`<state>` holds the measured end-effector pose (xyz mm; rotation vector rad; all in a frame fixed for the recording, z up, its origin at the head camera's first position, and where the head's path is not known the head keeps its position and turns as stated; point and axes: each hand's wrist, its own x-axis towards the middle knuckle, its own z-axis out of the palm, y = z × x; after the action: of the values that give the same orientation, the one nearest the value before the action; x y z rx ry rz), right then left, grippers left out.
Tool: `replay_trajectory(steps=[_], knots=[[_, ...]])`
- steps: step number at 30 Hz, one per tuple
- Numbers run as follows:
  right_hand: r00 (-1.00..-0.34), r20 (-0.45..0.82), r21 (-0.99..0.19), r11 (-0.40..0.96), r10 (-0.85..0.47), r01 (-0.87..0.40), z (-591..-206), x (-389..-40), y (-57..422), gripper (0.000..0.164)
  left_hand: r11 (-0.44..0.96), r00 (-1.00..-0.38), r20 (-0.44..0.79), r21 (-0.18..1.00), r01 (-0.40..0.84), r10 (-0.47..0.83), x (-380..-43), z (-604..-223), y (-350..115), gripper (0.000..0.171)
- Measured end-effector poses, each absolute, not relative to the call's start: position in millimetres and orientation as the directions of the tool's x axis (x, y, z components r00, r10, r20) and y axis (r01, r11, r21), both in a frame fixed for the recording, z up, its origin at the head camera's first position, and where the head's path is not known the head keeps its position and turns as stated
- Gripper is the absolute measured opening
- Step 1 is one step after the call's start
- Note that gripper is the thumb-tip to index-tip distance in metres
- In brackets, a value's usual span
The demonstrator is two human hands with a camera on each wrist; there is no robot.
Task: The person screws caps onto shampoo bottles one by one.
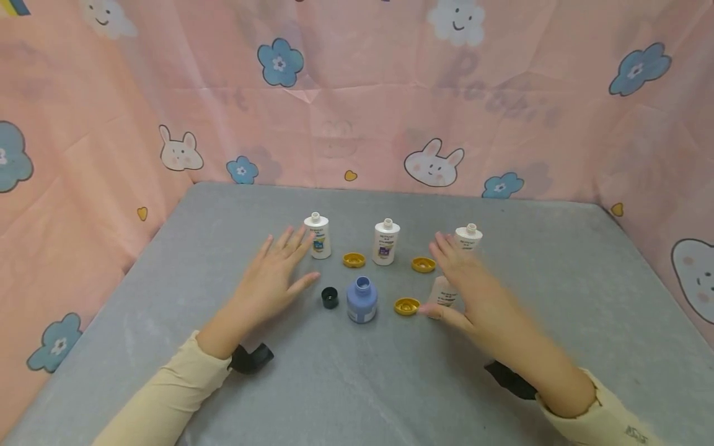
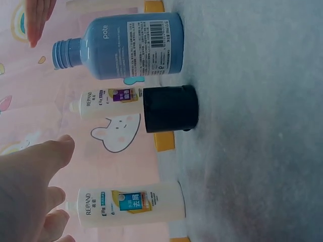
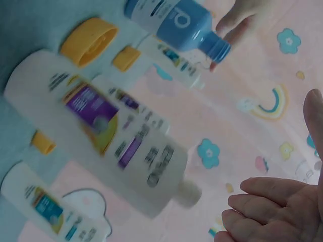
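Both hands are hovering flat over the grey worktop (image 1: 223, 210), fingers spread, gripping nothing. Left hand (image 1: 276, 272) is sitting just left of the black cap (image 1: 330, 298) and blue bottle (image 1: 362, 300). Right hand (image 1: 474, 291) is covering a white bottle (image 1: 443, 294), beside a yellow cap (image 1: 406, 306). Three white bottles are standing along the far row.

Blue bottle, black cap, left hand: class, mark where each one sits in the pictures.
blue bottle (image 1: 362, 300), head view, on its front wall below the open neck.
black cap (image 1: 330, 298), head view, on its open top.
left hand (image 1: 274, 272), head view, on the back of the hand.
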<state>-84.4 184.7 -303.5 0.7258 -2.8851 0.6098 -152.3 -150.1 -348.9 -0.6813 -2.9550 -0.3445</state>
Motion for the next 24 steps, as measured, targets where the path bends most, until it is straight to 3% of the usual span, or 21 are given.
replay_trajectory(steps=[24], knots=[[-0.85, 0.151, -0.489, 0.709, -0.504, -0.507, -327, -93, 139, 0.095, 0.83, -0.858, 0.184, 0.222, 0.512, 0.48, -144, -362, -137, 0.071]])
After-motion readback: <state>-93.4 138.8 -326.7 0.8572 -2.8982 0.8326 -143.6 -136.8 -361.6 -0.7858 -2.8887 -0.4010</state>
